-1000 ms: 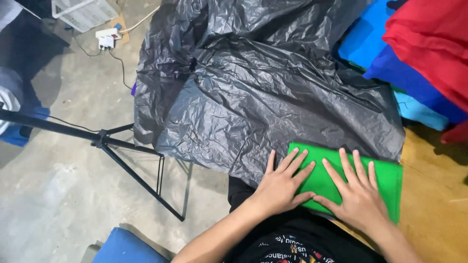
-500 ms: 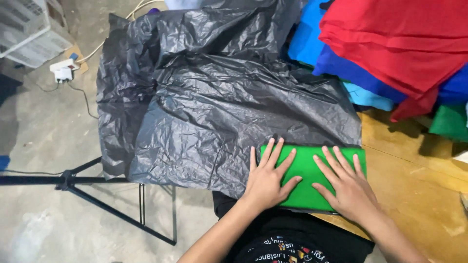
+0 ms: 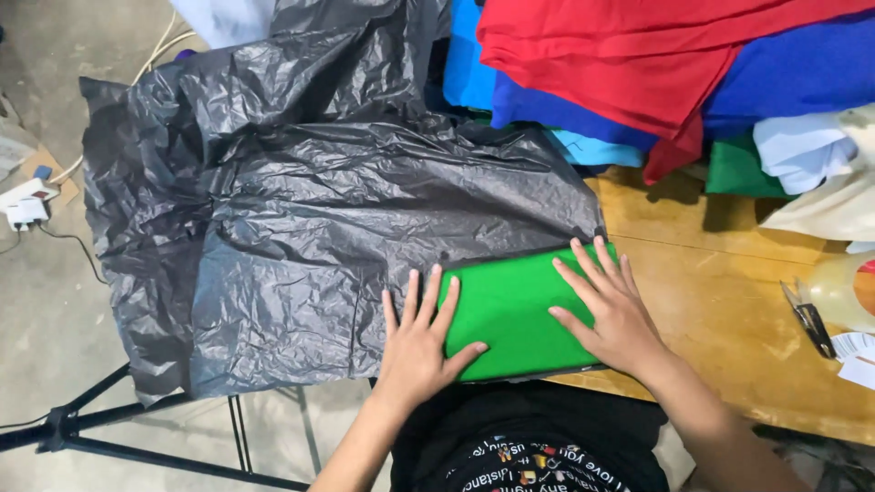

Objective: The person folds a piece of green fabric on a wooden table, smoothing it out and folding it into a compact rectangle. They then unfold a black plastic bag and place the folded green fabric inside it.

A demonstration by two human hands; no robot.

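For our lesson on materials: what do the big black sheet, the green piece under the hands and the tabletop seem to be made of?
Black sheet: thin plastic film, likely; crinkled all over with a dull sheen. Green piece: probably woven or knit fabric, matte, smooth and folded flat under both hands. Tabletop: wood or plywood, it seems; yellowish, unpolished, with stains and grain.

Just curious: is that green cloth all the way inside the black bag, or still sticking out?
Sticking out. A flat green cloth end shows beyond the black bag's edge, under the left hand and right hand.
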